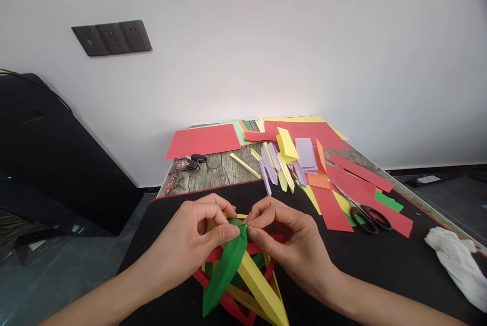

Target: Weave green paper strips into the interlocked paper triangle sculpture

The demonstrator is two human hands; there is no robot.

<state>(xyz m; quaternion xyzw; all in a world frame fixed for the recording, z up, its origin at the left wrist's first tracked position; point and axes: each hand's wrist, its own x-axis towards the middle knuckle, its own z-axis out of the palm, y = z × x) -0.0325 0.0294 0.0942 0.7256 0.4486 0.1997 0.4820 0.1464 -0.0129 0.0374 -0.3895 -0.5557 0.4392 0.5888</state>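
Both hands meet at the top of a woven model of folded paper strips in red, yellow and green, low in the middle of the head view. My left hand (pixel 205 232) pinches a green paper strip (pixel 227 270) near its upper end, thumb on top. From the other side, my right hand (pixel 283 234) has thumb and forefinger pressed together at the tip of that same strip. A yellow paper strip (pixel 262 288) slants down to the right beneath it. Red strips (pixel 232 305) cross underneath, and the hands hide part of the model.
Black-handled scissors (pixel 368 217) lie on red paper at right. Folded purple and yellow pieces (pixel 279 163) are scattered behind the hands. Keys (pixel 194 162) rest near a red sheet (pixel 205 140) at back left. A crumpled white tissue (pixel 456 265) lies at far right on the black mat (pixel 380 270).
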